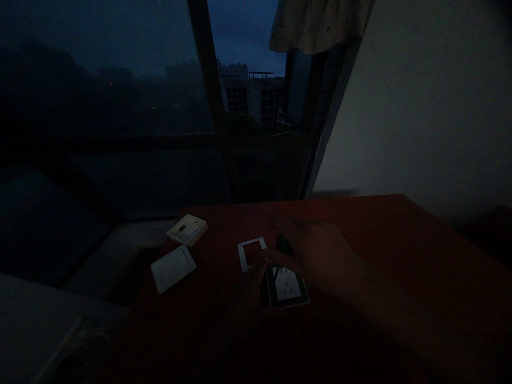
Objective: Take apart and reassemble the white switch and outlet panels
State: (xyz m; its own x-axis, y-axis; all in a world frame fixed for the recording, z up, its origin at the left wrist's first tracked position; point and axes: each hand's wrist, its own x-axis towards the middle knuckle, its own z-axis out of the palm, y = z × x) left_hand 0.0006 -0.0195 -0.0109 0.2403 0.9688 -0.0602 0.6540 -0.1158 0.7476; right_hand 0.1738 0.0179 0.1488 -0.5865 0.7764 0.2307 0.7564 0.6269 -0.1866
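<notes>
A wall socket (288,283) with a white slotted face and a dark surround lies on the reddish table. My left hand (253,293) grips its left side, thumb and fingers closed around the edge, though much of this hand is lost in shadow. Above the socket, my right hand (312,248) is closed around a dark green handle (284,244), which looks like that of a screwdriver; its shaft and tip cannot be made out. Just behind my left fingers lies a white cover frame (242,257) with a square opening, partly hidden by my right fingers.
On the table's left side rest a white switch plate (173,268) and, behind it, a white mounting box (187,229). The reddish table (368,218) meets a window (224,141) at the back and a pale wall (420,106) at right. The room is very dark.
</notes>
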